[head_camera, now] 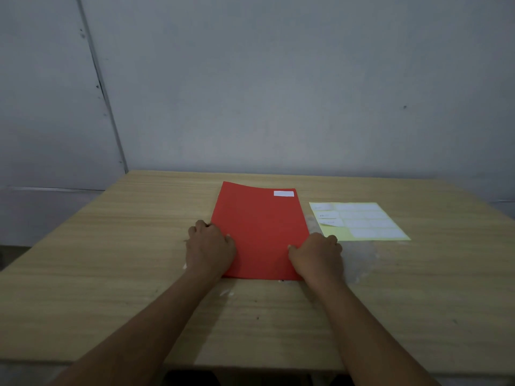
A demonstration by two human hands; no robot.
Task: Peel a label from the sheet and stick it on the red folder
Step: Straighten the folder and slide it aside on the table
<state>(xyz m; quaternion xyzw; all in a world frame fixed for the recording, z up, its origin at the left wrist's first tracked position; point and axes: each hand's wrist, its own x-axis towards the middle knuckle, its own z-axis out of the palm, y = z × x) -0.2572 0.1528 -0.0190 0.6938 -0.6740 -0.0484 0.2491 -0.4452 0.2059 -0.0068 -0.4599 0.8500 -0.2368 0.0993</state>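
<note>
A red folder (260,232) lies flat in the middle of the wooden table (111,260). A white label (283,193) is stuck near its far right corner. My left hand (210,245) grips the folder's left edge, thumb on top. My right hand (317,253) grips the right edge the same way, near the front corner. To the right of the folder lies the yellow label sheet (359,221) with several white labels on it; some at its left are partly lifted, and a bare yellow patch shows at its near left corner.
A grey wall (278,93) rises right behind the table's far edge. Pale smudges mark the tabletop to the right of my right hand. The table's front edge runs across the bottom of the view.
</note>
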